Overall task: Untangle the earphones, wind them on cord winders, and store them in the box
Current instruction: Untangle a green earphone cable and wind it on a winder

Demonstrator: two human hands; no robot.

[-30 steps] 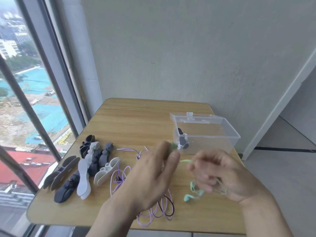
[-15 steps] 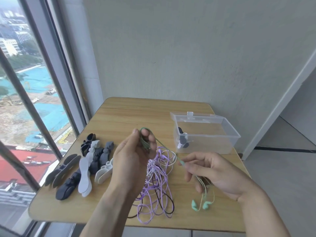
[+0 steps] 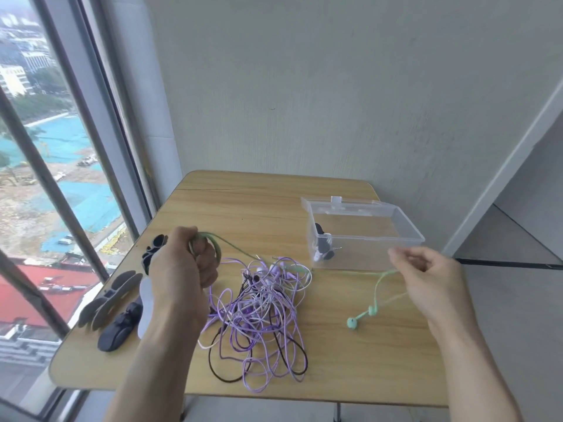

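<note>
Since half a second ago your hands have spread well apart, and the green earphone cord [image 3: 344, 272] is now stretched nearly straight between them, over the top of the purple-white-black tangle [image 3: 259, 315] on the counter [image 3: 243, 202]. Your left hand [image 3: 182, 269] has its fingers curled round a few loops of the green cord up near the cord winders [image 3: 118, 300]. Your right hand [image 3: 426, 278] pinches the cord between thumb and fingertip, just in front of the clear plastic box [image 3: 408, 236], with the other fingers loosely bent. The two mint earbuds [image 3: 361, 316] dangle below that hand, close over the counter; I can't tell if they touch it.

Handling-wise, I'd say this stuff is super light, floppy and a bit slick, so it'll slide through a lazy pinch and snag on the other cords if you yank. Keep holding it on the cord itself, close to where the earbud wires split, not by the buds, since those joints look like the fragile bit. One wound earphone [image 3: 323, 248] already sits in the box, so plenty's left.
</note>
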